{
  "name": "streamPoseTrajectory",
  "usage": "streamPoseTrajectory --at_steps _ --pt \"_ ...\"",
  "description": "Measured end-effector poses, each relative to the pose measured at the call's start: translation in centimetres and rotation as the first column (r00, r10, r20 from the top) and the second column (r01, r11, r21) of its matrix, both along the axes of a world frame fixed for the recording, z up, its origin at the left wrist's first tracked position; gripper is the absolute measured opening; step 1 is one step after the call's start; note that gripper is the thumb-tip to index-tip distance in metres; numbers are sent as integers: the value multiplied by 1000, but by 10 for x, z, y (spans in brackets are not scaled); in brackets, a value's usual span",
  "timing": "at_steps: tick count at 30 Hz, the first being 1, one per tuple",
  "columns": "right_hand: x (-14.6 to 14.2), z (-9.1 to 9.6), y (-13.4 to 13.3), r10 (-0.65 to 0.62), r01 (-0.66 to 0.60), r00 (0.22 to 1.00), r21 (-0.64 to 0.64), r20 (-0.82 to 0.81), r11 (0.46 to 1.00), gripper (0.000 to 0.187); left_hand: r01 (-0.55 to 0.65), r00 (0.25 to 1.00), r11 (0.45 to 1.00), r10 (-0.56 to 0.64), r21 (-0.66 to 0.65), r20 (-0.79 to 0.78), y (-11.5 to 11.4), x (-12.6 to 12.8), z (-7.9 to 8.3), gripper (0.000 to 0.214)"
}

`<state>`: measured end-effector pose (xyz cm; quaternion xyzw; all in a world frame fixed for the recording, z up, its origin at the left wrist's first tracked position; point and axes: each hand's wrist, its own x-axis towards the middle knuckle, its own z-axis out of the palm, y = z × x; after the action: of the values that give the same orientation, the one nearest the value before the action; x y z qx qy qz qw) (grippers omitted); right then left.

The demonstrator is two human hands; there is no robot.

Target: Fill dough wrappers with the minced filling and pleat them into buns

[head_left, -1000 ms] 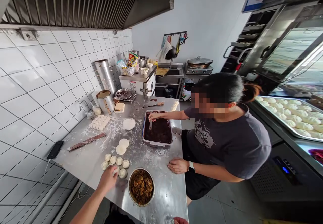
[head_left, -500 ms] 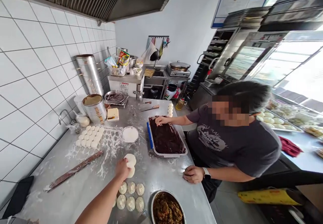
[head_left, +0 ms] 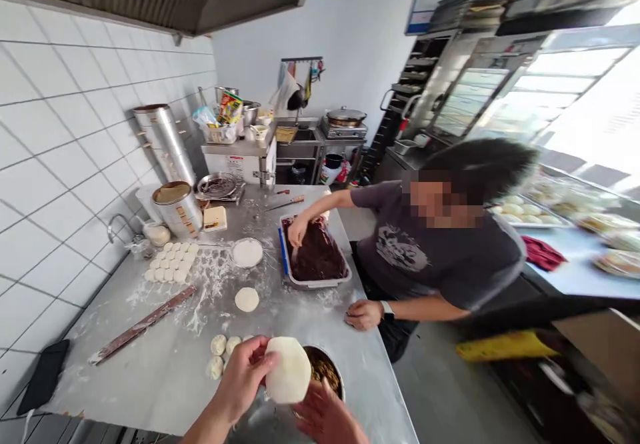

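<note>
My left hand (head_left: 243,377) is closed on the edge of a flat round dough wrapper (head_left: 289,370), holding it up over the steel table (head_left: 165,371). My right hand (head_left: 325,417) is below the wrapper with its fingers spread, touching its lower edge. A metal bowl of brown filling (head_left: 326,371) sits right behind the wrapper, partly hidden. Another flat wrapper (head_left: 247,299) lies on the floured table, and a few filled buns (head_left: 218,354) sit to the left of my left hand.
A person in a dark shirt (head_left: 440,257) across the table reaches into a tray of dark paste (head_left: 316,257). A rolling pin (head_left: 143,324), rows of dough pieces (head_left: 170,264), a flour dish (head_left: 247,253), metal canisters (head_left: 175,204) and a phone (head_left: 43,377) are on the table.
My left hand picked a flat wrapper off the table and lifted it towards me; my right hand came up beneath it. The view swung left and down.
</note>
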<state>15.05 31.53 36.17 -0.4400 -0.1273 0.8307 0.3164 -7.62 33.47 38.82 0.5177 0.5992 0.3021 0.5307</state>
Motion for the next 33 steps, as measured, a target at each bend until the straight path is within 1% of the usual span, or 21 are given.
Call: streamPoseTrajectory --at_steps 1,2,3,4,5,6,8,9,10,12,13,15,17,19,21,23,25,27,29,31,33 --pt "-4 6 -1 -11 12 997 8 -79 1000 81 22 999 1000 -22 -2 45 -13 10 5 51" --pt "-7 11 -3 -5 7 985 12 -170 1000 88 40 999 999 -40 19 31 -25 16 7 51" --pt "-9 13 -7 11 -5 968 23 -251 1000 89 51 998 997 -49 56 -34 -35 18 3 48" --pt "-10 14 -13 17 -7 965 38 -262 999 84 60 990 993 -46 100 -135 -44 17 -6 44" --pt "-8 14 -20 18 -7 972 50 -234 999 74 64 967 988 -27 139 -255 -51 13 -20 41" --pt "-4 13 -28 13 -2 983 57 -181 998 65 66 923 984 4 168 -384 -57 5 -37 38" --pt "10 10 -42 -30 34 994 43 -101 998 53 37 858 990 38 136 -513 -69 -13 -80 38" --pt "20 9 -47 -71 74 989 14 -128 997 52 33 828 994 31 103 -560 -74 -22 -102 37" --pt "30 9 -51 -119 115 973 -34 -200 993 51 40 801 996 12 74 -598 -80 -29 -123 34" --pt "49 13 -54 -242 195 905 -167 -350 967 54 58 753 997 -14 44 -658 -89 -36 -160 29" --pt "58 15 -54 -301 224 869 -229 -392 947 61 64 730 997 -21 38 -683 -93 -36 -175 30" --pt "74 18 -54 -382 272 829 -301 -409 914 71 75 689 997 -29 31 -724 -98 -32 -197 33" --pt "84 17 -59 -420 327 840 -297 -343 897 67 89 659 996 -43 21 -751 -102 -25 -211 35" --pt "91 11 -66 -408 355 891 -253 -200 900 55 108 639 994 -61 11 -767 -105 -20 -219 35" --pt "93 2 -73 -350 342 937 -177 -12 923 49 131 621 991 -77 6 -780 -108 -15 -225 34" --pt "93 -5 -76 -293 309 946 -107 141 945 50 152 605 988 -91 3 -791 -109 -11 -229 31" --pt "95 -6 -77 -269 288 939 -65 214 955 52 172 591 985 -102 1 -800 -110 -8 -230 25" --pt "102 0 -78 -254 274 940 -59 229 960 49 194 584 981 -117 -2 -803 -111 -5 -226 18" --pt "118 15 -81 -238 249 949 -28 207 968 45 215 580 977 -125 3 -805 -112 -4 -215 20" --pt "139 35 -88 -262 261 955 22 136 965 45 238 577 971 -122 23 -807 -109 -3 -198 28" --pt "159 51 -93 -349 348 937 41 24 937 53 273 572 961 -121 49 -811 -99 0 -178 34"
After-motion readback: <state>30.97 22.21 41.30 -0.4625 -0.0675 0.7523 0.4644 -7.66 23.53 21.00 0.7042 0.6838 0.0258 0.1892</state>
